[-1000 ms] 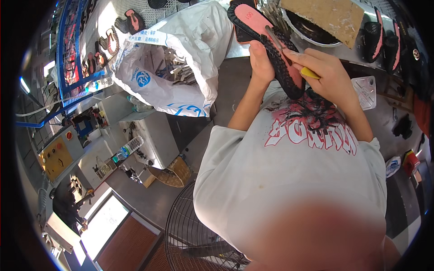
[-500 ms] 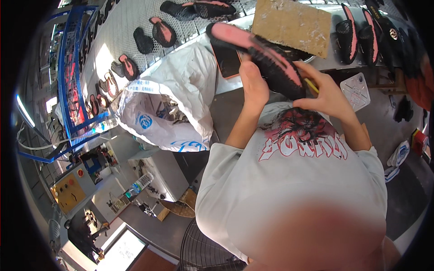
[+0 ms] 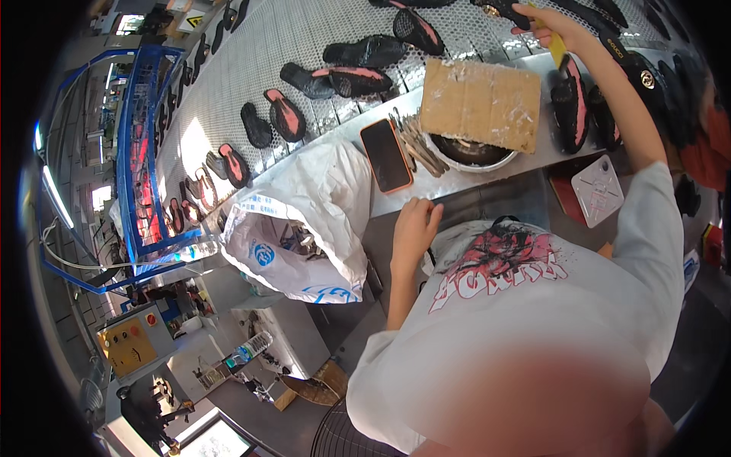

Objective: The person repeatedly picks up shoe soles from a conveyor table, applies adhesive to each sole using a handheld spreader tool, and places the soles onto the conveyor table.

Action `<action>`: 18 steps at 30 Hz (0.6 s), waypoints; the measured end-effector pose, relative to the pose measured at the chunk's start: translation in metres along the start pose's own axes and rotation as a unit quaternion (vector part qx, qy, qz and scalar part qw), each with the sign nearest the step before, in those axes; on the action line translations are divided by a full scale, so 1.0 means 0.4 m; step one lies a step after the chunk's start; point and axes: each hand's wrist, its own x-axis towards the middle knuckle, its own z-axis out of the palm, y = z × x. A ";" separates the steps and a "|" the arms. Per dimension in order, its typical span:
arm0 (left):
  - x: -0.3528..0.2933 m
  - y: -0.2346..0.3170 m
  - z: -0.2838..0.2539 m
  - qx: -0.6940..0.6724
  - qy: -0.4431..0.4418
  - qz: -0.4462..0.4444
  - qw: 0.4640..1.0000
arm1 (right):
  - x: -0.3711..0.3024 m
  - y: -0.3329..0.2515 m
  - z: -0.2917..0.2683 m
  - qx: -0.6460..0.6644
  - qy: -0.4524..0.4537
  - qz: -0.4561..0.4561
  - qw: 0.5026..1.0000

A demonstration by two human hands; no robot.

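Right hand: the right hand [image 3: 550, 21] is stretched far out over the perforated conveyor belt [image 3: 304, 38], fingers [image 3: 533, 17] closed round a yellow-handled tool [image 3: 557, 47] whose yellow end shows below the hand.
Left hand: the left hand [image 3: 415, 227] rests at the near edge of the desk [image 3: 457, 190], fingers [image 3: 426, 209] loosely curled and holding nothing.
Beside the right hand: a black slipper with a pink insole [image 3: 571, 107] lies just below the tool, at the far side of the desk; more dark slippers [image 3: 632, 72] lie to its right.
Between the hands: a stained sheet of cardboard [image 3: 481, 103] covers most of a round metal bowl [image 3: 476, 156]; a bundle of wooden sticks [image 3: 417, 145] lies touching the bowl's left side.
Near the left hand: a phone in an orange case [image 3: 386, 155] lies face up just beyond the fingers, beside the sticks.
Left of the desk: a large white plastic bag [image 3: 304, 221] stands open, dark items inside.
On the belt: black slippers with pink insoles [image 3: 285, 114] lie spread in loose rows, well apart from one another.
Foreground: the person's white printed T-shirt [image 3: 533, 320] fills the lower frame.
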 end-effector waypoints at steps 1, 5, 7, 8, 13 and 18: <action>-0.030 -0.024 0.005 0.055 0.009 -0.010 0.998 | 0.004 0.001 0.174 -0.146 0.179 -0.120 0.965; -0.016 -0.018 0.025 -0.018 -0.027 -0.066 0.997 | 0.092 -0.031 0.051 -0.190 0.200 -0.081 0.958; -0.016 -0.013 0.039 0.005 -0.029 -0.059 0.998 | 0.122 -0.035 0.032 -0.218 0.195 -0.059 0.954; -0.021 -0.011 0.046 0.026 -0.027 -0.061 0.997 | 0.122 -0.047 0.044 -0.215 0.196 -0.061 0.955; -0.012 0.006 0.071 0.063 -0.014 -0.058 0.996 | 0.029 -0.126 0.075 -0.467 0.266 -0.064 0.841; -0.007 0.024 0.068 0.066 -0.019 -0.066 0.995 | -0.094 -0.294 0.097 -0.374 0.430 0.083 0.818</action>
